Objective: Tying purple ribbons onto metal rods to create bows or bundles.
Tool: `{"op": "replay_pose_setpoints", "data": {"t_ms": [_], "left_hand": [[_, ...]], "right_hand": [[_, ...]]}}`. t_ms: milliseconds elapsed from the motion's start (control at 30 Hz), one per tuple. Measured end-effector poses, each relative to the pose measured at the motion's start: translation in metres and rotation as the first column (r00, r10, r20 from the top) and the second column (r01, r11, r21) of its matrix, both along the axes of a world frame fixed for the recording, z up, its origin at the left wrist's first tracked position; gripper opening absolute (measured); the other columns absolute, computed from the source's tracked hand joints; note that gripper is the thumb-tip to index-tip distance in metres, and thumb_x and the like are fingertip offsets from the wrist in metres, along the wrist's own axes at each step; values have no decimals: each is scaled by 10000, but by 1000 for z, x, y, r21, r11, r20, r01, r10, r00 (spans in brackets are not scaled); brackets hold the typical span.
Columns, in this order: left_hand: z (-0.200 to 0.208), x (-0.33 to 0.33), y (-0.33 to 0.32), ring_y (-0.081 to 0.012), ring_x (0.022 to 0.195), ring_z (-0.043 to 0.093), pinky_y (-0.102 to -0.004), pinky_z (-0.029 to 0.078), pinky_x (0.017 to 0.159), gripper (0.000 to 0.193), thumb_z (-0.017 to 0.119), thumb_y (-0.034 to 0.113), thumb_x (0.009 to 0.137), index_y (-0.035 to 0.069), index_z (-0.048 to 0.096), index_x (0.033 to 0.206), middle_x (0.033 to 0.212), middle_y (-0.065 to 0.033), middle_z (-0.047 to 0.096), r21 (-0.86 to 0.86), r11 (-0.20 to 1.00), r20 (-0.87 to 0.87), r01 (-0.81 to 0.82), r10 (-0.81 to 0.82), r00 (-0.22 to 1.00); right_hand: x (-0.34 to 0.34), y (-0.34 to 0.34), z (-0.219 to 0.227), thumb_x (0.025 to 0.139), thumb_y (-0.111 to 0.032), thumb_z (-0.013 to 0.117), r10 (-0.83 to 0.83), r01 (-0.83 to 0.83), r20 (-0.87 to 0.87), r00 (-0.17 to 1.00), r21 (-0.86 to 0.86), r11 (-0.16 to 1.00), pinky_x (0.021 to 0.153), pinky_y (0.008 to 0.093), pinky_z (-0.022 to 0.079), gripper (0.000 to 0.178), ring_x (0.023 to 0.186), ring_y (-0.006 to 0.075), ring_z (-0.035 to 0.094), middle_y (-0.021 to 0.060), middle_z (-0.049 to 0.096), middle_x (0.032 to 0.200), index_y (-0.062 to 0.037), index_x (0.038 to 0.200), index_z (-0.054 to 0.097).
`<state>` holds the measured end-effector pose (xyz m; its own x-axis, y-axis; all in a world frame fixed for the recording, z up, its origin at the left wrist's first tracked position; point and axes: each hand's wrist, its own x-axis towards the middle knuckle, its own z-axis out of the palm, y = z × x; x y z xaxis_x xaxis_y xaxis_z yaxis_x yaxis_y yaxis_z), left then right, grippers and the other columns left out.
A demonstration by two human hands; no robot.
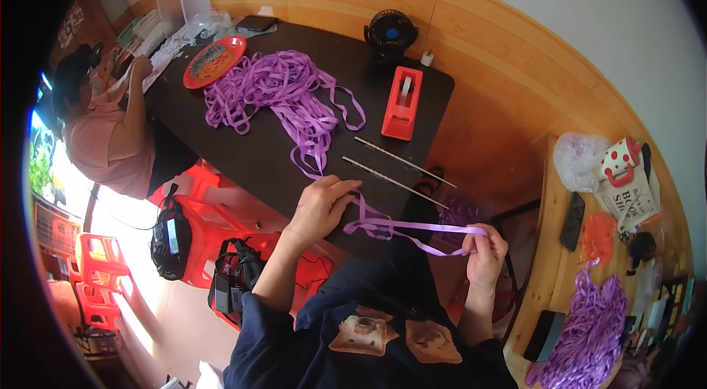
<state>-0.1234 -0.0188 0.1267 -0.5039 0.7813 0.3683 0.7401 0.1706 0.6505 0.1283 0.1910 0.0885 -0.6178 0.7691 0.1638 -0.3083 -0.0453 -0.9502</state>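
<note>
Pinching the flat purple ribbon (pixel 434 226), the right hand (pixel 486 250) holds it out rightward of the left hand (pixel 321 206) — whether that one grasps it, I cannot tell. Beyond the left hand, on the dark rectangular table (pixel 250 153), lies a tangled purple ribbon heap (pixel 283 87), with slender silvery rods (pixel 394 182) farther right.

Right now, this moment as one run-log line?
left hand: touching purple ribbon | right hand: pinching ribbon | ribbon: spans between hands | table: purple ribbon pile, red tape dispenser, two sticks, red plate
</note>
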Motion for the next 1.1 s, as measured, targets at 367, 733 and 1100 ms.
{"op": "replay_pose_setpoints", "data": {"t_ms": [367,733,1100], "left_hand": [[-14,-66,-18,-351,815,575,-450,467,715,109,585,48,783,10,633,873,817,-156,576,-35,870,-423,-491,432,796],[28,112,64,-264,1010,577,-346,459,872,503,694,125,838,-17,506,1283,1088,-153,607,375,783,378,497,-618,689],[-20,129,77,-111,933,572,-269,467,821,338,611,105,922,-11,552,1234,991,-37,620,352,640,863,683,-504,26]], "right_hand": [[38,24,2,963,-277,496,-205,236,-302,931,70,969,505,272,353,332,532,156,446,91,503,638,10,819,579],[8,-9,72,744,-113,704,-249,-213,335,909,885,413,537,350,398,124,600,255,601,78,630,690,-56,843,657],[40,3,49,938,-113,535,-219,111,209,953,430,896,474,221,333,196,534,50,466,1,523,601,45,913,648]]}}
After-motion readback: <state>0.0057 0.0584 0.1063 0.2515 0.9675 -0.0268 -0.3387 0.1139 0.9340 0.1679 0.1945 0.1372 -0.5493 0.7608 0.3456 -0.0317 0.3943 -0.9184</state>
